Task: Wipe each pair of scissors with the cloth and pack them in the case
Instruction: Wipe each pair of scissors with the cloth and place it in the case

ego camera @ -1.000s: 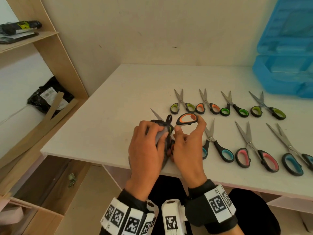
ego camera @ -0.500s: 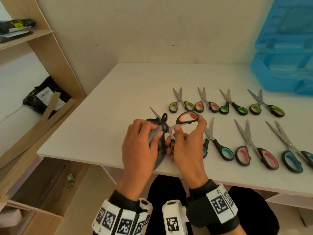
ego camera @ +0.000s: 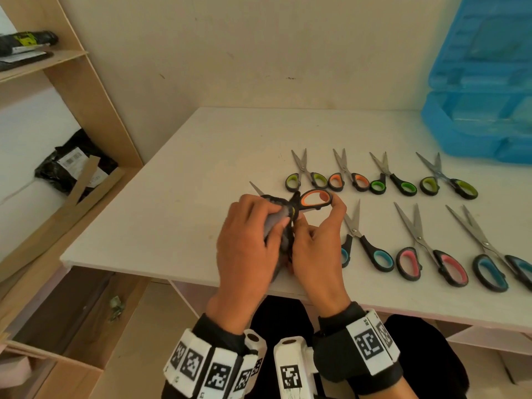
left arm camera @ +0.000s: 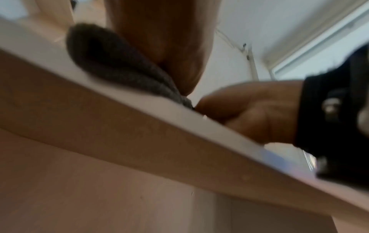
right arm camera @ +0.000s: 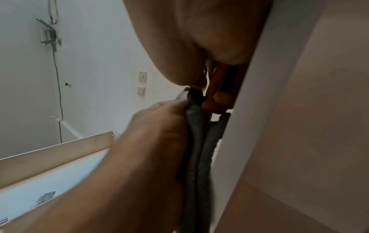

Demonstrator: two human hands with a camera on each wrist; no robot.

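Grey cloth [ego camera: 275, 223] is bunched in the left hand [ego camera: 247, 240], fingers [ego camera: 266, 207] curled over it and clamped on the blades of the orange-handled scissors [ego camera: 315, 198] near the front edge of the bench [ego camera: 178, 197]. One blade tip pokes out at about 11 o'clock from that hand. Compared with a second ago not much has changed: same grip, cloth maybe a touch further along the blade, and the camera has tilted a little.

Right hand [ego camera: 315, 246] sits just beside it, thumb and fingers pinching the orange handle loop, which is held up at 12 o'clock from the hand.

Going right, seven more pairs lie flat on the bench in two rows, handles toward the person: the green and orange ones [ego camera: 349, 175] at the back, the blue and pink ones [ego camera: 431, 254] in front, none touching.

At 2 o'clock the blue case [ego camera: 475, 119] stands open against the wall.
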